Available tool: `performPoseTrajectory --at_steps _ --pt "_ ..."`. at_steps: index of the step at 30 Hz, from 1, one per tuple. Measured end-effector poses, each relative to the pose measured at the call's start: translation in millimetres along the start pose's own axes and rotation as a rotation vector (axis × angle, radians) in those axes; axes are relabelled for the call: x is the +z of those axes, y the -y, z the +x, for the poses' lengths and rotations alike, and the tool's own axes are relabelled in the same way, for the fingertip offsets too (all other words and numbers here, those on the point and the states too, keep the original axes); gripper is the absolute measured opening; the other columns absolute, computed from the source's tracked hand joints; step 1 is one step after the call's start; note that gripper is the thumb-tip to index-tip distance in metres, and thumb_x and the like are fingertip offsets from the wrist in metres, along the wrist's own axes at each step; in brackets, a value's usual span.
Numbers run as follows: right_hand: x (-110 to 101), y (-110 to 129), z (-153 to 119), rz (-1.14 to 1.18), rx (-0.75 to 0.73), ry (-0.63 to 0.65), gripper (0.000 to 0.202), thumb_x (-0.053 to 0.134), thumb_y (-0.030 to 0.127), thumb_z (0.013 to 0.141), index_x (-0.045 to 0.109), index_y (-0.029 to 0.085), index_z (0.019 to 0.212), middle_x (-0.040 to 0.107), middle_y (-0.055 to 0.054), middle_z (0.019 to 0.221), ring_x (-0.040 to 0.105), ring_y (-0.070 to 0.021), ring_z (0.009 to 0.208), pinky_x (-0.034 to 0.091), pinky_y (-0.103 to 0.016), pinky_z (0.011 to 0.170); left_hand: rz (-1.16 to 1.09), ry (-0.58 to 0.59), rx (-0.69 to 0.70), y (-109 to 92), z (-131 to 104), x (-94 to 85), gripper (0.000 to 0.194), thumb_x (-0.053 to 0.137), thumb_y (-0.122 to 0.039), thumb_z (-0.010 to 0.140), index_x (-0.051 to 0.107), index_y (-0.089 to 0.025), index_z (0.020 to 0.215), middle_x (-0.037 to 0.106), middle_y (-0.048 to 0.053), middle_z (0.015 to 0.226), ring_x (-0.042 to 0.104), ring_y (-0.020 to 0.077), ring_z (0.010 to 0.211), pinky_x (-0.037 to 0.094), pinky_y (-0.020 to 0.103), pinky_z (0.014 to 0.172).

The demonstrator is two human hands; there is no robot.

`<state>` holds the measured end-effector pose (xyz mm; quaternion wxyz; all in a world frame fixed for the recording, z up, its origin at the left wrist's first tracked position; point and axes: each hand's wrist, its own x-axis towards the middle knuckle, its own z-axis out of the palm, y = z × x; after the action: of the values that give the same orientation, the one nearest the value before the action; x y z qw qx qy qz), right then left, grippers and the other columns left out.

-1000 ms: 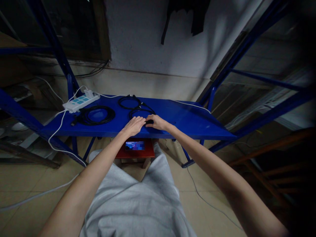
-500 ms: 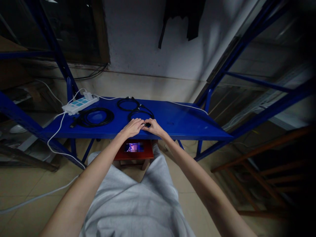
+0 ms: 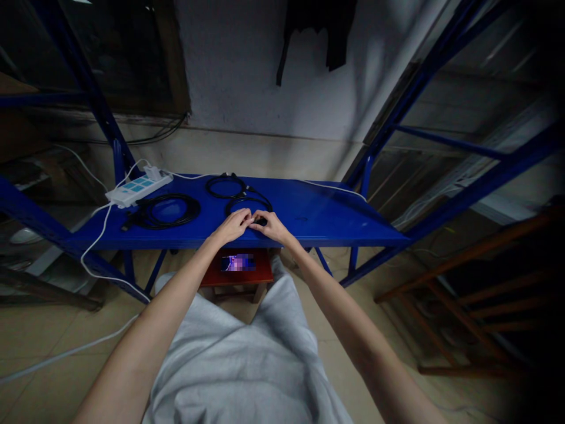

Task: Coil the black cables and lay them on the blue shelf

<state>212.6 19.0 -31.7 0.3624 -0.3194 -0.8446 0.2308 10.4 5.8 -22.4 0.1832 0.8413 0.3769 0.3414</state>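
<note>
My left hand (image 3: 230, 226) and my right hand (image 3: 270, 225) meet fingertip to fingertip on a blue metal shelf (image 3: 326, 218), both pinching the near side of a small coiled black cable (image 3: 247, 204). The part between my fingers is mostly hidden. Behind it lies a second small black coil (image 3: 226, 186), joined to the first. A larger black cable coil (image 3: 168, 211) rests to the left of my left hand.
A white power strip (image 3: 136, 188) with a white cord sits at the shelf's back left corner. Below the shelf a red stool (image 3: 241, 272) carries a lit phone. Blue rack posts rise on both sides; wooden frames lie on the floor at right.
My right hand has slid left toward my left hand, and the fingertips now touch over the cable. The view has drifted a little, shifting the shelf leftward.
</note>
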Motion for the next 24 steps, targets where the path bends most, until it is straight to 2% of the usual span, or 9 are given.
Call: performPoseTrajectory --at_steps 4,9,14,17,20,24 --pt "0.4 -2.1 0.2 0.035 0.026 -0.026 0.023 0.071 0.042 0.088 0.072 0.019 0.093 0.074 -0.004 0.093 0.066 -0.0201 0.088 0.048 -0.031 0.085 -0.093 -0.020 -0.035 4.5 2.5 -0.1 0.017 0.056 -0.027 0.094 0.057 -0.019 0.079 0.058 0.001 0.079 0.052 0.0151 0.073 0.040 0.028 0.070" --pt "-1.1 -5.1 1.1 0.063 0.050 -0.058 0.023 0.078 0.040 0.081 0.074 0.018 0.088 0.074 -0.006 0.091 0.067 -0.0208 0.087 0.049 -0.032 0.083 -0.159 0.023 -0.071 3.6 3.9 -1.7 0.013 0.057 -0.027 0.088 0.060 -0.018 0.079 0.058 -0.001 0.074 0.049 0.0141 0.071 0.038 0.028 0.068" --pt "-4.1 -4.2 1.7 0.110 0.104 -0.036 0.022 0.079 0.038 0.078 0.075 0.018 0.087 0.076 -0.006 0.091 0.068 -0.0216 0.086 0.049 -0.034 0.084 -0.214 0.043 -0.118 1.7 3.6 -3.9 0.007 0.058 -0.024 0.081 0.061 -0.018 0.081 0.060 -0.001 0.075 0.052 0.0145 0.071 0.041 0.027 0.068" --pt "-5.1 -2.1 1.9 0.139 0.139 -0.027 0.021 0.079 0.037 0.077 0.076 0.018 0.087 0.077 -0.006 0.092 0.069 -0.0222 0.087 0.050 -0.034 0.085 -0.157 0.010 -0.103 2.3 2.8 -6.2 0.009 0.058 -0.017 0.073 0.062 -0.019 0.081 0.065 0.001 0.084 0.058 0.0181 0.084 0.048 0.031 0.081" --pt "-6.4 0.6 1.4 0.138 0.177 -0.063 0.020 0.080 0.035 0.074 0.076 0.018 0.085 0.077 -0.006 0.090 0.069 -0.0222 0.086 0.050 -0.034 0.084 -0.028 -0.047 -0.080 2.3 1.4 -7.5 0.012 0.062 -0.013 0.072 0.065 -0.020 0.082 0.068 0.003 0.094 0.058 0.0220 0.101 0.047 0.038 0.097" --pt "-8.4 1.8 -0.4 0.091 0.207 -0.156 0.018 0.080 0.032 0.072 0.075 0.017 0.082 0.076 -0.007 0.087 0.069 -0.0221 0.084 0.050 -0.034 0.081 0.097 -0.036 -0.079 0.6 -0.9 -5.3 0.009 0.069 -0.022 0.082 0.067 -0.021 0.091 0.068 0.005 0.099 0.057 0.0239 0.105 0.047 0.040 0.098"
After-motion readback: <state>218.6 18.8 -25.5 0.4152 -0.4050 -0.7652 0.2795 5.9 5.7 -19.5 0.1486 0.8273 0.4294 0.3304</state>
